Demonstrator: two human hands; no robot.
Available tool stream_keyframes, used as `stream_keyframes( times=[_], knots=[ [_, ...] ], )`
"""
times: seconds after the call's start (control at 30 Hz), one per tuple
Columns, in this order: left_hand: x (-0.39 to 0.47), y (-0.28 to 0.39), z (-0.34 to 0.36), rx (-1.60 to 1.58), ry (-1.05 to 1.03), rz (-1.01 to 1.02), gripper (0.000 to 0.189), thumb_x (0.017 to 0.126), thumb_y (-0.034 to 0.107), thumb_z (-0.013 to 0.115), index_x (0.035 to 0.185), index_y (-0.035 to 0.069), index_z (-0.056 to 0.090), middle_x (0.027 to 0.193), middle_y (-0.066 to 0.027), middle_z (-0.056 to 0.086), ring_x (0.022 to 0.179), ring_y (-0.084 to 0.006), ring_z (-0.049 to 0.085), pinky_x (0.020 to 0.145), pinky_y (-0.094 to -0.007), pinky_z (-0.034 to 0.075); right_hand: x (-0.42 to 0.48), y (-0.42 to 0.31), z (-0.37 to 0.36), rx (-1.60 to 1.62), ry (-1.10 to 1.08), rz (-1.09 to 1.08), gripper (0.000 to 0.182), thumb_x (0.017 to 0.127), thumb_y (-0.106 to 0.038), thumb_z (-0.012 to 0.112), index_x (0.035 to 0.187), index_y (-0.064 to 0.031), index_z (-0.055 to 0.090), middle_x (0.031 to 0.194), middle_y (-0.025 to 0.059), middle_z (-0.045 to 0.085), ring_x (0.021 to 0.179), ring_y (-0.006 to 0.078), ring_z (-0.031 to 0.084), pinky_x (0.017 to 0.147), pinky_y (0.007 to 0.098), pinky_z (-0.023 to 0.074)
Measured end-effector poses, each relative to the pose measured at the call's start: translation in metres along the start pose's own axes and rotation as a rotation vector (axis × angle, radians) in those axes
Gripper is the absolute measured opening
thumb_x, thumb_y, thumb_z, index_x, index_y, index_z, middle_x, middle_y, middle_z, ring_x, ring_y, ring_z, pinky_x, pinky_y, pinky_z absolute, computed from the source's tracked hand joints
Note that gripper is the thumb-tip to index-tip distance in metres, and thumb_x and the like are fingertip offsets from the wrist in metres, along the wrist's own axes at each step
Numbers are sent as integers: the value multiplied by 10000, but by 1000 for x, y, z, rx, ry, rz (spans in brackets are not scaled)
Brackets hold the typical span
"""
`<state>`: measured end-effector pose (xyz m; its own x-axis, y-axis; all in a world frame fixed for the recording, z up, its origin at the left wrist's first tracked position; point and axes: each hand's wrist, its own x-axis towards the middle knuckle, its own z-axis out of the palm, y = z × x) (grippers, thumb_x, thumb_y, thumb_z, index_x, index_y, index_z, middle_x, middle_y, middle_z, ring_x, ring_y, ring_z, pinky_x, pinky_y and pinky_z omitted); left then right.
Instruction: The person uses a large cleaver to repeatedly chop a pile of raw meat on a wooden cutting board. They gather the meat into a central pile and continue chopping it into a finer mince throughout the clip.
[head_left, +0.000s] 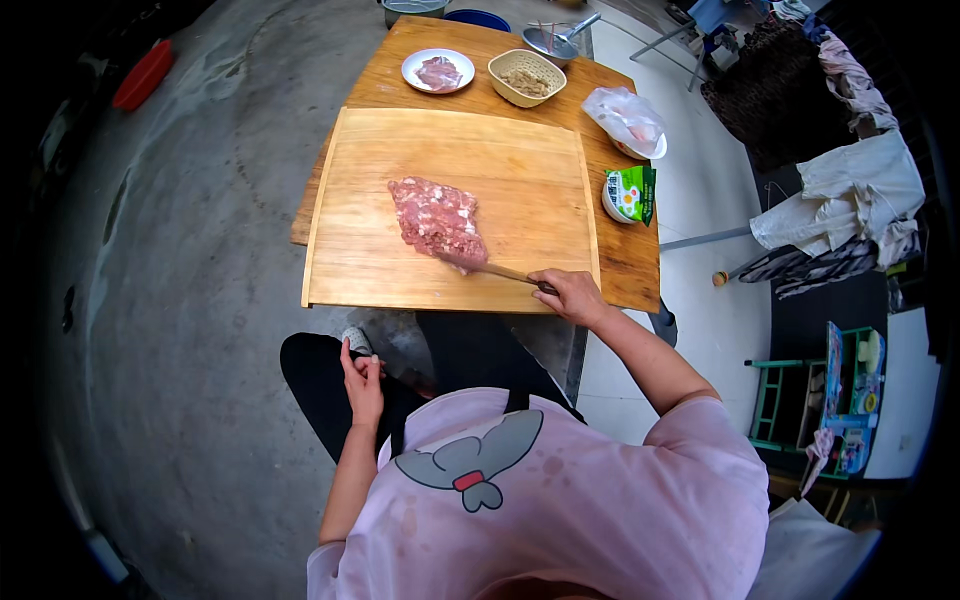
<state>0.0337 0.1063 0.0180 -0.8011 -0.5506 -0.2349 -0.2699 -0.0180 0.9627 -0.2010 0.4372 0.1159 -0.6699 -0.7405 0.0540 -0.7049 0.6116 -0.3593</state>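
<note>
My right hand (571, 295) is closed round the dark handle of a knife (510, 272) at the front right edge of a wooden board (525, 172). The knife's far end, partly blurred, meets the near edge of a flattened heap of chopped raw meat (437, 217) at the middle of the board. Below the board's edge, over my left thigh, my left hand (364, 382) holds nothing, with its index finger extended and the others partly bent.
Behind the board, a white plate (409, 69) of raw meat, a yellow basket (501, 84) and a metal pan (551, 46) stand on the wooden table (375, 86). On the right are a plastic-bagged bowl (626, 120) and a green packet (636, 191) on a white bowl (616, 211).
</note>
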Motion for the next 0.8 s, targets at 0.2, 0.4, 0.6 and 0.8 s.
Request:
stream_keyframes(
  times=[0.2, 0.4, 0.6, 0.8],
  knots=[
    [-1, 2, 4, 7, -5, 0, 634, 938, 118, 545, 1471, 56, 208, 795, -32, 599, 671, -92, 544, 639, -233, 472, 7, 40, 14, -338, -49, -291, 347, 756, -296, 680, 1078, -187, 610, 759, 21, 538, 640, 226, 606, 573, 371, 510],
    [-1, 1, 2, 31, 4, 0, 636, 935, 111, 550, 1470, 54, 211, 795, -31, 597, 675, -94, 546, 649, -233, 473, 71, 55, 26, -162, 77, -244, 297, 808, -290, 680, 1071, -176, 603, 722, 39, 548, 650, 201, 595, 600, 360, 499],
    [1, 4, 5, 29, 3, -18, 638, 936, 112, 550, 1468, 42, 204, 793, -34, 599, 673, -93, 546, 642, -232, 472, 143, 79, 25, 694, -421, 323, 219, 964, -335, 528, 993, -121, 568, 638, -7, 493, 529, 103, 484, 495, 252, 431],
    [2, 2, 5, 27, -3, -8, 643, 936, 115, 550, 1469, 39, 198, 793, -36, 602, 668, -92, 543, 640, -234, 471, 129, 80, 42, 1149, -455, 642, 274, 986, -350, 496, 906, -89, 516, 634, -56, 436, 511, 42, 412, 444, 207, 371]
  ],
)
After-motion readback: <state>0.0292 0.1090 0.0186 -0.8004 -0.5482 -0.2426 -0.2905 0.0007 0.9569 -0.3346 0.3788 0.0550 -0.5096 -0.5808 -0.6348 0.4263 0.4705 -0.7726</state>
